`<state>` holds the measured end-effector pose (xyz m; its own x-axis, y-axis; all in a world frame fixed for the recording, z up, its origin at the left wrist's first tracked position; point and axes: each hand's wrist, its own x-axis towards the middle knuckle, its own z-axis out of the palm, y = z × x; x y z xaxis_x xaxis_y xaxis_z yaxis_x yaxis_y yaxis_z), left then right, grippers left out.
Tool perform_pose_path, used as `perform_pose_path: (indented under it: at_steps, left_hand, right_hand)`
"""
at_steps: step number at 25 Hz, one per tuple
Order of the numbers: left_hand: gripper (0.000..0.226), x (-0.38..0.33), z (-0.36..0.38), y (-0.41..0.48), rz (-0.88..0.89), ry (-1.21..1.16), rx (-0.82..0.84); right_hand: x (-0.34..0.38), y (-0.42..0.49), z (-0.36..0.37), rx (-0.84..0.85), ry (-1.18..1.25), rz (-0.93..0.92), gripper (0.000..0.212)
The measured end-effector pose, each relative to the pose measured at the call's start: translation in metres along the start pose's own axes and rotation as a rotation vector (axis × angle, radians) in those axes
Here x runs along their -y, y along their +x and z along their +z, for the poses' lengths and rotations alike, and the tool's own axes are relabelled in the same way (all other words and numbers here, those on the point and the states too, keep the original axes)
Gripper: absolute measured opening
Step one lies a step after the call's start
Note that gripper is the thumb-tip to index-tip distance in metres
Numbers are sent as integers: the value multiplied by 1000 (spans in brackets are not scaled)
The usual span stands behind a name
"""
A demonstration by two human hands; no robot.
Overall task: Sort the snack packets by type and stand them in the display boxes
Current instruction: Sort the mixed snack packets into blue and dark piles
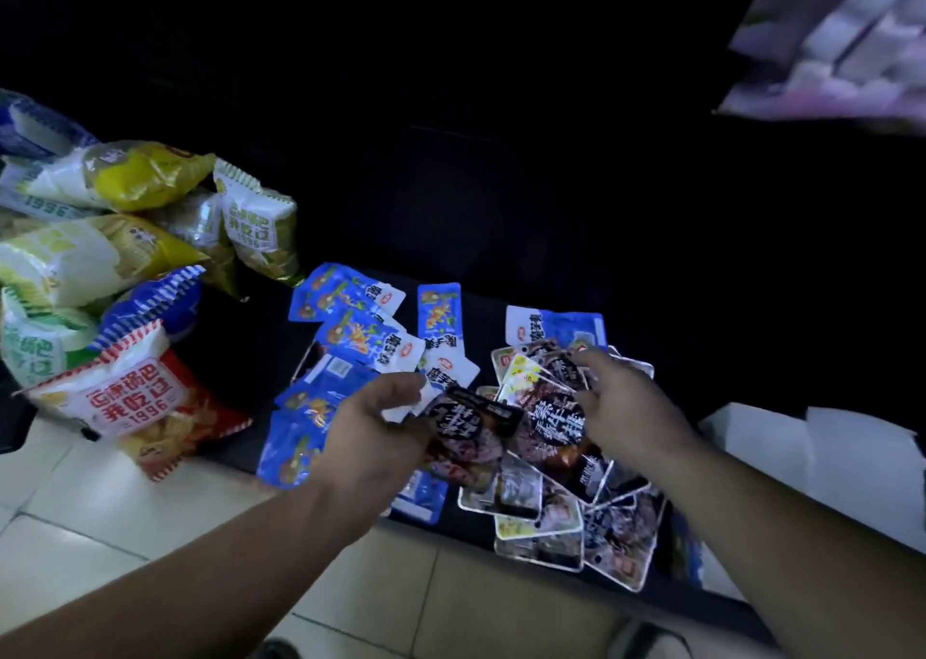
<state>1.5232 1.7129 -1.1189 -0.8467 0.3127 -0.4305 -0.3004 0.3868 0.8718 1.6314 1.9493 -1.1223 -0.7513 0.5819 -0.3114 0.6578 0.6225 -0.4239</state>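
Small snack packets lie in a heap on a black surface (501, 237). Blue packets (351, 328) spread over the left of the heap, dark brown-and-black packets (541, 513) over the right. My left hand (371, 428) grips a small stack of dark packets (466, 423) just above the heap. My right hand (626, 408) reaches down onto the dark pile, its fingers curled on a dark packet (556, 418). A white display box (822, 463) stands at the right edge.
Large chip bags (120, 398) in red, yellow, green and blue are piled at the left. Pale floor tiles (100, 523) show below the black surface's front edge. A blurred pale object (842, 47) sits top right.
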Motion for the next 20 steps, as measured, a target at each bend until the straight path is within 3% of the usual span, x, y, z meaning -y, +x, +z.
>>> perform_pose_path:
  at_steps: [3, 5, 7, 9, 12, 14, 17, 20]
  left_hand:
    - [41, 12, 40, 4, -86, -73, 185]
    - [44, 16, 62, 2, -123, -105, 382]
    - [48, 22, 76, 2, -42, -24, 534]
    - [53, 29, 71, 4, 76, 106, 646]
    - [58, 43, 37, 12, 443, 808, 493]
    - [59, 60, 9, 16, 496, 1194, 422]
    - [63, 83, -16, 19, 364, 1385, 458]
    - [64, 96, -29, 33, 423, 1416, 426]
  right_hand:
    - [-16, -8, -4, 7, -93, 185, 60]
    - [-16, -10, -4, -9, -144, 209, 63]
    - [-7, -12, 0, -4, -156, 34, 62]
    - [8, -17, 10, 104, -132, -145, 65]
    - [30, -21, 38, 331, -219, -156, 75]
    - [41, -19, 53, 366, -377, -104, 81]
    - [55, -6, 65, 349, -575, -209, 92]
    - [72, 5, 82, 440, -473, -315, 95]
